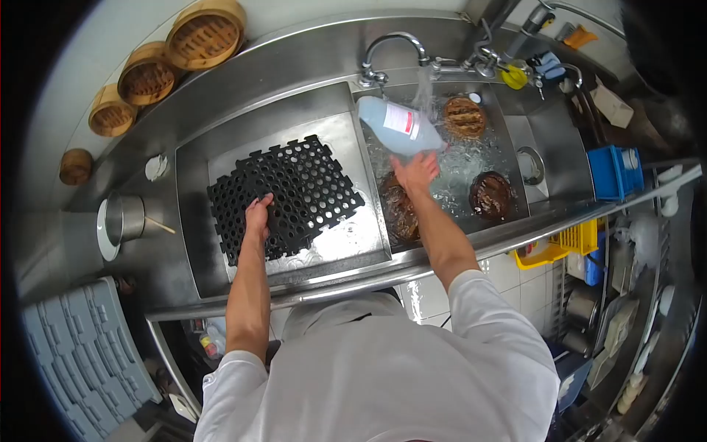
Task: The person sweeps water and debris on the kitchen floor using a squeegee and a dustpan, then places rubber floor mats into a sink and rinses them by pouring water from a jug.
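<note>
In the left sink basin, a black rubber mat point(324, 177) full of round holes lies tilted, with interlocking tabs along its edges. My left hand point(257, 216) is closed on it near its middle. A large translucent plastic bottle point(390, 124) with a white and red label lies on its side in the water of the right basin. My right hand point(417, 173) is at its lower edge with fingers spread, close to or touching it. Round bamboo steamers sit in the water: one at the back point(464, 118), one at the front right point(491, 195), another partly behind my right forearm point(401, 214).
Water runs from the curved faucet point(398, 37) into the right basin. Bamboo steamers point(206, 37) stand along the left wall ledge. A metal pot point(131, 217) sits on the left counter. Blue point(607, 173) and yellow baskets point(574, 239) are at right. The sink's front rail point(331, 283) crosses before me.
</note>
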Available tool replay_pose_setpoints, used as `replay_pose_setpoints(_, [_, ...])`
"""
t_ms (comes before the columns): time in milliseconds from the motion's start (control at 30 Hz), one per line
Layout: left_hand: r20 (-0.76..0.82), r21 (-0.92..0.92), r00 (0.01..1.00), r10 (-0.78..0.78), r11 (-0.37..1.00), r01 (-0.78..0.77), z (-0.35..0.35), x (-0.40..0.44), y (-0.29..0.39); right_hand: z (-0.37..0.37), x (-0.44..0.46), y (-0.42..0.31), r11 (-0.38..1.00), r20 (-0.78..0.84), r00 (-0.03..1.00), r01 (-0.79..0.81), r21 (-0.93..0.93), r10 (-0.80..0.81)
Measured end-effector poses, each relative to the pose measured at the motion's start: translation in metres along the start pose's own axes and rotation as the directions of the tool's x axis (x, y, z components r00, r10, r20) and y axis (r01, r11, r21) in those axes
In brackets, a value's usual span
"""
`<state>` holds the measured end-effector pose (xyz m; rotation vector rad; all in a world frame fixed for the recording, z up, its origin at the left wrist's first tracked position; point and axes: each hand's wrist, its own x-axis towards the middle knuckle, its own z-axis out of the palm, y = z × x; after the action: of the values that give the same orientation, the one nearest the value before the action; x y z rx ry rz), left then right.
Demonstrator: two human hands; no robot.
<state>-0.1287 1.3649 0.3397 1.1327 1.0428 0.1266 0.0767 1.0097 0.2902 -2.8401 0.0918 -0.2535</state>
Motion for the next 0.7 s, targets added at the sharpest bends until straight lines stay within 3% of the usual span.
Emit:
replay_pose_setpoints(67, [-0.019, -0.06, 1.0, 0.003, 0.998, -0.004, 0.009, -0.001, -0.002, -0.001, 0.01, -0.002, 0.987, 0.427, 0.897, -0.152, 0.058, 0.113])
replay_pose_setpoints(100, [-0.04, -0.087, 0.999, -0.013, 0.996, 0.009, 0.012, -0.003, -0.001, 0.012, 0.016, 0.0, 0.986, 0.414, 0.904, -0.149, 0.068, 0.108])
replay_pose_setpoints(133, [-0.061, -0.114, 0.998, -0.028, 0.993, 0.021, 0.012, -0.002, 0.002, 0.037, 0.024, 0.011, 0.924, 0.436, 0.892, -0.261, 0.278, 0.12])
replay_pose_setpoints(167, [0.013, -0.055, 1.0, -0.019, 0.998, 0.019, 0.005, -0.001, -0.003, 0.051, 0.025, 0.02, 0.806, 0.47, 0.874, -0.368, 0.464, 0.128])
replay_pose_setpoints(200, [0.088, 0.003, 0.996, 0.0, 1.0, 0.0, -0.003, 0.004, -0.002, 0.05, 0.021, 0.019, 0.799, 0.458, 0.881, -0.361, 0.481, 0.122])
replay_pose_setpoints(300, [0.034, 0.143, 0.999, -0.018, 0.99, 0.013, -0.013, 0.004, 0.001, 0.055, 0.049, 0.006, 0.694, 0.308, 0.943, -0.307, 0.651, 0.128])
replay_pose_setpoints(367, [0.015, 0.226, 0.999, -0.052, 0.973, 0.047, -0.028, 0.015, -0.003, 0.097, 0.042, 0.008, 0.74, 0.089, 0.965, -0.247, 0.626, 0.247])
replay_pose_setpoints(433, [0.034, 0.098, 0.998, -0.044, 0.994, 0.041, -0.051, 0.02, -0.016, 0.169, 0.055, 0.032, 0.767, -0.111, 0.968, -0.106, 0.633, 0.225])
replay_pose_setpoints(500, [-0.041, 0.212, 0.996, -0.08, 0.973, 0.087, -0.085, 0.044, -0.032, 0.087, 0.055, 0.013, 0.73, 0.297, 0.903, -0.426, 0.534, 0.31])
replay_pose_setpoints(567, [0.014, 0.108, 0.994, -0.104, 0.989, 0.102, -0.094, 0.052, -0.038, 0.08, 0.058, 0.033, 0.962, -0.06, 0.984, -0.153, 0.227, 0.17])
replay_pose_setpoints(600, [0.048, 0.097, 0.993, -0.106, 0.99, 0.101, -0.089, 0.044, -0.029, 0.05, 0.06, 0.033, 0.968, -0.057, 0.987, -0.133, 0.213, 0.148])
replay_pose_setpoints(667, [0.039, 0.136, 0.993, -0.114, 0.985, 0.108, -0.075, 0.031, -0.017, -0.04, 0.067, 0.018, 0.949, 0.353, 0.914, -0.269, 0.164, 0.198])
replay_pose_setpoints(700, [0.034, 0.205, 0.993, -0.116, 0.973, 0.107, -0.073, 0.03, -0.016, -0.047, 0.069, 0.02, 0.957, 0.339, 0.923, -0.245, 0.154, 0.182])
